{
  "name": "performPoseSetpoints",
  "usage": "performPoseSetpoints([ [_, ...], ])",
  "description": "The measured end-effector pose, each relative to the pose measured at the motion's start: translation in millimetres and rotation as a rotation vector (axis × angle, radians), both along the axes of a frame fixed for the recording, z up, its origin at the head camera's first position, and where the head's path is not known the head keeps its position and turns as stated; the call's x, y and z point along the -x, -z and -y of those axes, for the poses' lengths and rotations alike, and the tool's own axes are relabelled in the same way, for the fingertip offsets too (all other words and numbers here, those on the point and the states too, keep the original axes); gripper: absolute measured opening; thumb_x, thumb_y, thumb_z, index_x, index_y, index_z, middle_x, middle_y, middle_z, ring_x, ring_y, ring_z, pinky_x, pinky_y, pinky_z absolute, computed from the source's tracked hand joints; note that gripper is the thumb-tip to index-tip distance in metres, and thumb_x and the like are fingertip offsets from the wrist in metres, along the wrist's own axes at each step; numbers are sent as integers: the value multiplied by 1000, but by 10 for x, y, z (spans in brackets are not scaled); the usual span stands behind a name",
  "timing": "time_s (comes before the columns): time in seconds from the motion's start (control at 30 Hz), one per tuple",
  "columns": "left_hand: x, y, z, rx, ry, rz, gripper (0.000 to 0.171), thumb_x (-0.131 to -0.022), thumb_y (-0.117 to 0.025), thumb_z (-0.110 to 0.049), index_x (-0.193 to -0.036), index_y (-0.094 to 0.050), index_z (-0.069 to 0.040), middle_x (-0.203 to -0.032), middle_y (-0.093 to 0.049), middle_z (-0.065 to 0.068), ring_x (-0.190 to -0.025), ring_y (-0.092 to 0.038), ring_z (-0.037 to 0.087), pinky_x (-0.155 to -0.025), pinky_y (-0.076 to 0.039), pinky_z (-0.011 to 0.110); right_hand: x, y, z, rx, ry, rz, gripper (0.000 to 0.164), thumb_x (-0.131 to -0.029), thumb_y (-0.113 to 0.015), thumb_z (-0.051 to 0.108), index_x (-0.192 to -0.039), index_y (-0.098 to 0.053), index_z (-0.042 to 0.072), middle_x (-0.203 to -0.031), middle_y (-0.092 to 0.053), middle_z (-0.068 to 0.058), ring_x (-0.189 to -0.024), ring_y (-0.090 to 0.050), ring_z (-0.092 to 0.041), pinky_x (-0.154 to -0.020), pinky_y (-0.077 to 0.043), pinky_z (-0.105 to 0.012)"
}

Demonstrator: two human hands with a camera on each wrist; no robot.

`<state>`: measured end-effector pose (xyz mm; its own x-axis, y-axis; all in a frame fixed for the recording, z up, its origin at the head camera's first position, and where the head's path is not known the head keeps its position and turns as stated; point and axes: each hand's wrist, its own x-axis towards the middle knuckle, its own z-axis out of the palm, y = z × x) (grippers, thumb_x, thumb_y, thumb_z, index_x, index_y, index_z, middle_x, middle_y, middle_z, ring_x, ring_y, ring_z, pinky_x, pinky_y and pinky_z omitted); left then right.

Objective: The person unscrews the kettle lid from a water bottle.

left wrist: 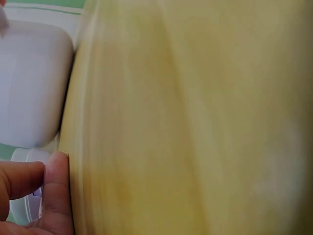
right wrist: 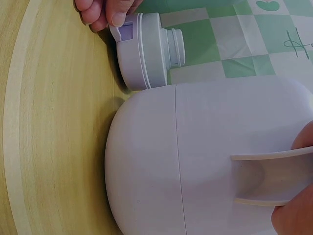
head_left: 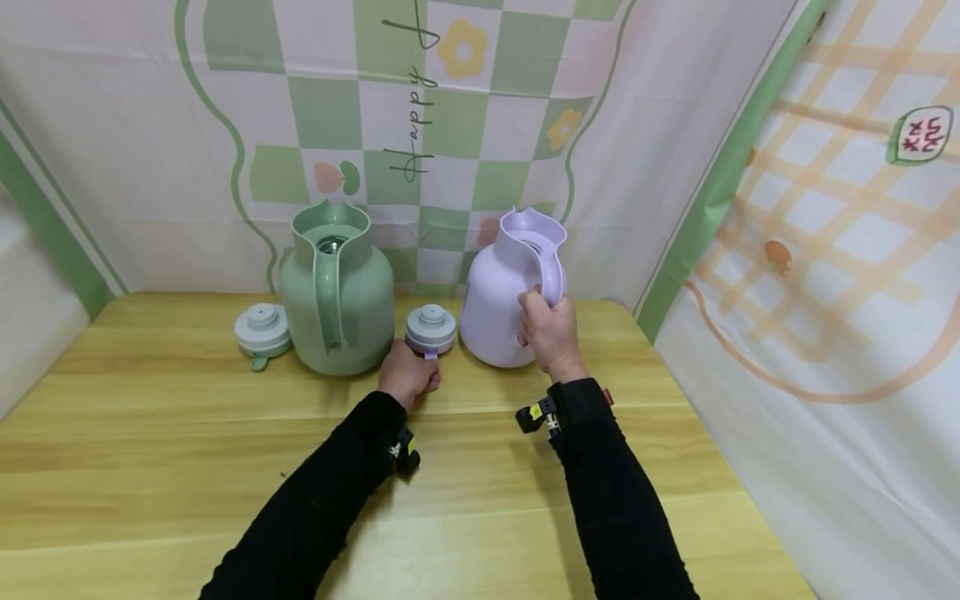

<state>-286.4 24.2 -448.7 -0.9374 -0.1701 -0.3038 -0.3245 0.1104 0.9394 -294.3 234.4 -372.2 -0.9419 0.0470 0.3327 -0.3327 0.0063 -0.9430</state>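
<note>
A lilac thermos jug (head_left: 495,312) stands lidless on the wooden table, and my right hand (head_left: 551,333) grips its handle. In the right wrist view, the fingers and thumb wrap round that handle (right wrist: 274,178). Just left of the jug, a pale lid (head_left: 431,329) with a lilac tab sits with its stepped stopper upward. My left hand (head_left: 408,372) is at the lid's front, thumb and finger pinching its tab (right wrist: 126,32); the left wrist view shows these fingertips (left wrist: 56,166) close together. A green thermos jug (head_left: 348,300), also lidless, stands left of this hand.
A second pale lid (head_left: 262,329) with a green tab rests stopper up, left of the green jug. Behind the jugs hangs a checked cloth (head_left: 322,117); another printed cloth (head_left: 847,250) hangs at the right. The table (head_left: 187,467) stretches toward me.
</note>
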Motion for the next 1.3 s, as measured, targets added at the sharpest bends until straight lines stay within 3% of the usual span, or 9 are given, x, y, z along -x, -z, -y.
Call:
performPoseSetpoints([
  [0.27, -12, -12, 7, 89, 16, 13, 54, -85, -68, 8, -133, -45, 1, -88, -68, 17, -52, -64, 14, -47, -53, 25, 6, -6, -2, 2, -2, 6, 35, -94, -56, 17, -62, -43, 13, -46, -40, 4, -40, -41, -16, -43, -40, -29],
  [0.43, -14, 0, 10, 81, 19, 14, 49, -83, -68, 9, -128, -49, 1, -83, -68, 15, -52, -64, 14, -48, -53, 25, -2, -1, -5, -4, -1, 9, 34, -94, -56, 18, -62, -43, 13, -47, -40, 4, -41, -41, -17, -43, -40, -29],
  [0.8, -27, -10, 8, 82, 13, 30, 57, -85, -68, 9, -136, -44, 0, -94, -68, 19, -54, -65, 14, -49, -54, 24, -3, 6, -8, -7, -10, 2, 35, -95, -55, 17, -63, -43, 13, -46, -39, 4, -42, -40, -17, -44, -40, -29],
  [1.3, -36, -8, 35, 37, 32, 17, 48, -87, -68, 8, -131, -48, 2, -97, -68, 20, -55, -66, 15, -51, -56, 25, -13, -7, -20, 13, -42, 5, 33, -94, -56, 15, -64, -43, 13, -46, -40, 2, -42, -41, -16, -45, -41, -29],
])
